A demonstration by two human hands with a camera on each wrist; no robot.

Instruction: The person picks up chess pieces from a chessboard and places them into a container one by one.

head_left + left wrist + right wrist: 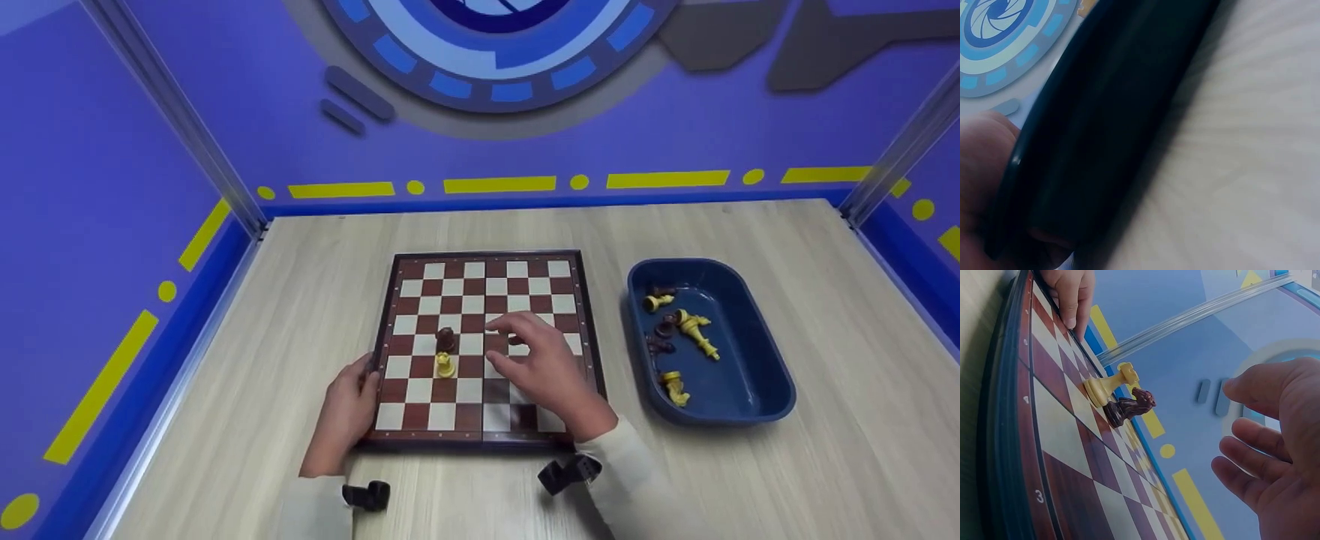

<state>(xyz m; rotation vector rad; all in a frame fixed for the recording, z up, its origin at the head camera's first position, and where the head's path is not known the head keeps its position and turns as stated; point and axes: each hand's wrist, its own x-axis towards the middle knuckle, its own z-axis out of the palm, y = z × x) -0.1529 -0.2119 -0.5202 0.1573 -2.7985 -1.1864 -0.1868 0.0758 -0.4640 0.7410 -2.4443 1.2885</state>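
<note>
A brown-and-white chessboard (471, 390) lies on the table, its left edge gripped by my left hand (346, 409). Two pieces stand together on its left half: a yellow rook (445, 366) and, just behind, a dark knight (445, 338). My right hand (551, 375) is over the board's right half, thumb and fingers spread. In the right wrist view, that hand (1275, 450) holds nothing visible, away from the rook (1100, 389) and knight (1129, 408). The left wrist view shows the board's dark side (1100, 124) close up, with part of my left hand (985, 174) beside it.
A dark blue tray (757, 360) stands to the right of the board, with several yellow pieces (697, 335) and dark pieces (660, 344) lying in it, mostly along its left side. Blue panels (480, 154) rise behind the table and on both sides.
</note>
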